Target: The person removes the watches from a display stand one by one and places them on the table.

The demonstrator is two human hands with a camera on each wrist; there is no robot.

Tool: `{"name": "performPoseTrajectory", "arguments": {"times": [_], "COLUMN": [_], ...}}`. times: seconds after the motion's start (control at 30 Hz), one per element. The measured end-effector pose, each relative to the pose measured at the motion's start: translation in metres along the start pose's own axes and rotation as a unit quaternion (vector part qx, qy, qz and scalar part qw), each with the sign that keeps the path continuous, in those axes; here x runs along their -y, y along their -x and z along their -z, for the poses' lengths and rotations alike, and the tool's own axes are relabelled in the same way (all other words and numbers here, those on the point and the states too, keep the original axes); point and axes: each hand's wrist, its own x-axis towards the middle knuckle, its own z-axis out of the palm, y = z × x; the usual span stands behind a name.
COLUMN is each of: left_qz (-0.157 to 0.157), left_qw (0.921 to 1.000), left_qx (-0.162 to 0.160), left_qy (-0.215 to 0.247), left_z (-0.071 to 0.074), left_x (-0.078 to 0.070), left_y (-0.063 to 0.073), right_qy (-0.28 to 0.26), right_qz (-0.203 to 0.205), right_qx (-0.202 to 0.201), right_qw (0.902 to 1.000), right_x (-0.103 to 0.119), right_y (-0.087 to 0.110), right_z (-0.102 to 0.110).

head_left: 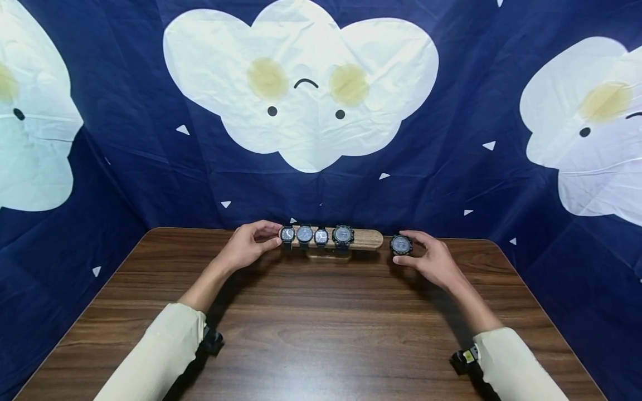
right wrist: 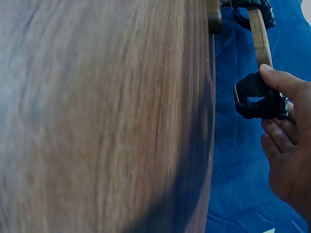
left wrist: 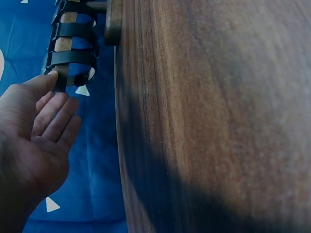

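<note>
A wooden watch stand (head_left: 368, 239) with a long rounded bar stands near the table's back edge. Several black watches (head_left: 343, 236) are strapped round the bar, mostly on its left and middle parts. My left hand (head_left: 246, 245) holds the bar's left end beside the outermost watch (head_left: 287, 234); in the left wrist view the thumb (left wrist: 46, 82) presses that end. Just off the bar's right end, my right hand (head_left: 435, 259) pinches another black watch (head_left: 401, 245) between thumb and fingers. Its closed strap (right wrist: 250, 86) forms a loop in the right wrist view.
The brown wooden table (head_left: 321, 323) reaches from the stand toward me. Behind it hangs a dark blue cloth (head_left: 461, 161) printed with white clouds. Black wrist cameras (head_left: 213, 341) sit at both pale sleeves.
</note>
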Motion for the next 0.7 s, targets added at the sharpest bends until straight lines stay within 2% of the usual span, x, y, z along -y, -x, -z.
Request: {"name": "performPoseTrajectory", "arguments": {"times": [0.7], "left_qz": [0.005], "left_qw": [1.0], "left_qx": [-0.003], "left_qy": [-0.001], "left_z": [-0.001], "left_x": [-0.002], "left_y": [-0.001], "right_qy": [0.02], "right_qz": [-0.055], "right_qx": [0.029], "right_qw": [0.9979], "right_x": [-0.012], "right_y": [0.007], "right_z": [0.019]}}
